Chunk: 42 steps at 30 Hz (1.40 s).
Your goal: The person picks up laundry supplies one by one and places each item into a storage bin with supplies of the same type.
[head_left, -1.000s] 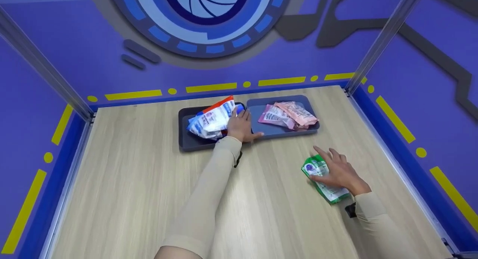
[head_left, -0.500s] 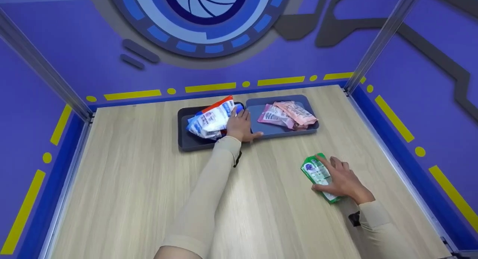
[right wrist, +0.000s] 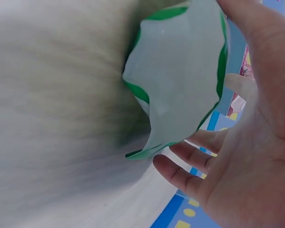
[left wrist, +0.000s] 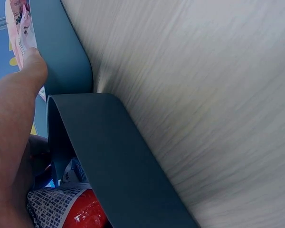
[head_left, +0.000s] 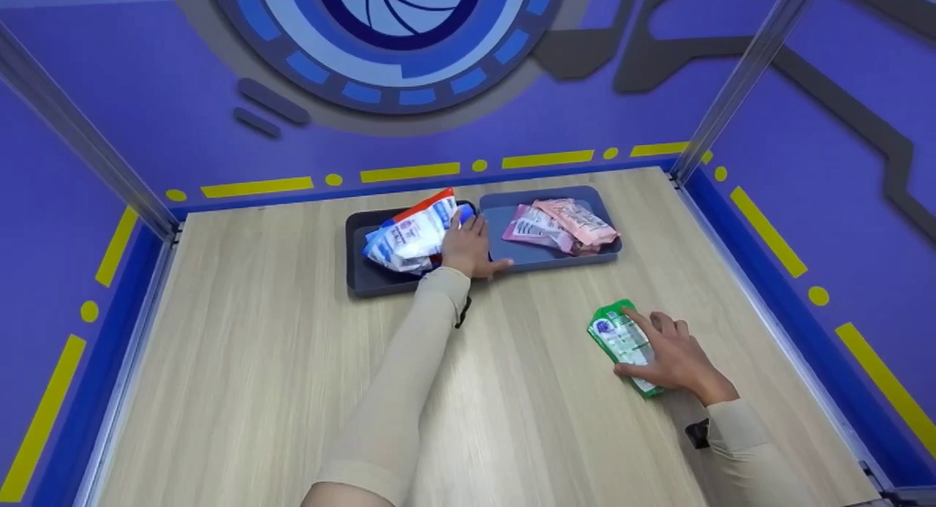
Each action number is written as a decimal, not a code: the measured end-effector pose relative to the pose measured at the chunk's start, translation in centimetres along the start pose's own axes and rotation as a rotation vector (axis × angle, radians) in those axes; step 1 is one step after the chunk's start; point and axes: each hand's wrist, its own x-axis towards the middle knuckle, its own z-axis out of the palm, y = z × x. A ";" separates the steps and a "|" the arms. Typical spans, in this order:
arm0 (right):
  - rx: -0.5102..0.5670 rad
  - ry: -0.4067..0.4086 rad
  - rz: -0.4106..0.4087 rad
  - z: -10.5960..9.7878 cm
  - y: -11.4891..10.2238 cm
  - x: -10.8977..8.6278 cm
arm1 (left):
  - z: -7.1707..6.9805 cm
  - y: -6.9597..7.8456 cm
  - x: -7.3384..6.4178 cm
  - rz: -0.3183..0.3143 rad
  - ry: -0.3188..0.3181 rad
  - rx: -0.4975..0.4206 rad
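Note:
A green and white packet [head_left: 620, 340] is on the right side of the wooden table. My right hand [head_left: 676, 357] grips it by its edges between thumb and fingers. Seen from the right wrist, the packet's pale face [right wrist: 180, 76] bows, with a shadow on the table beside it. My left hand [head_left: 468, 247] lies with fingers extended over the right end of a dark tray [head_left: 356, 276], against blue, white and red packets [head_left: 420, 233]. Its thumb reaches over the neighbouring grey tray [head_left: 501, 213]; the left wrist view shows the thumb [left wrist: 34, 66] at that tray's edge.
Several pink packets [head_left: 578, 225] lie in the grey tray, side by side with the dark one. Blue-purple panels [head_left: 329, 156] with yellow marks wall the table at the back and both sides. Metal posts [head_left: 738, 83] stand at the rear corners.
The right hand's thumb and fingers have closed in on the green packet, which now looks narrower and bent. The left hand has stayed on the packets in the dark tray.

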 end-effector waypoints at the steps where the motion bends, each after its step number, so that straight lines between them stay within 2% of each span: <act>1: 0.001 0.002 0.000 0.0 0.0 0.0 | 0.0 0.0 0.0 0.000 -0.001 0.002; 12: 0.017 -0.001 0.022 0.2 0.0 -0.3 | 0.2 0.0 0.2 0.001 -0.003 0.018; 20: 0.036 0.011 0.000 0.5 -0.1 -0.3 | 0.2 0.1 0.1 -0.003 -0.006 0.014; 38: -0.010 0.012 -0.006 0.6 -1.0 -0.3 | 0.0 0.1 -0.1 -0.002 -0.001 0.018; 42: -0.007 -0.012 0.006 0.4 -1.3 -0.1 | 0.0 0.0 0.1 0.001 -0.012 0.011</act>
